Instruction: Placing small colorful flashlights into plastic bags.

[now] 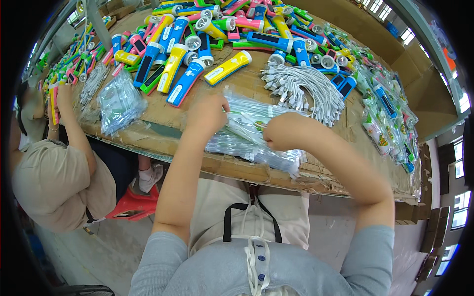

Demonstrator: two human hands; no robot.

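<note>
In front of me lies a stack of clear plastic bags (252, 150), spread near the table's front edge. My left hand (207, 114) is closed at the left side of the stack, its fingers pinching the edge of a clear bag. My right hand (291, 130) is curled over the stack's right side, also closed on that bag (244, 123), which stretches between the two hands. Just beyond the right hand rests a bundle of white charging cables (306, 91). A yellow flashlight (228, 68) and a blue flashlight (186, 83) lie beyond my left hand.
A large heap of colourful flashlights (237, 29) covers the far side of the cardboard-topped table (163, 118). Bagged flashlights (387, 113) are piled at the right. More clear bags (121, 103) lie at the left, where a co-worker (54, 177) sits holding a flashlight.
</note>
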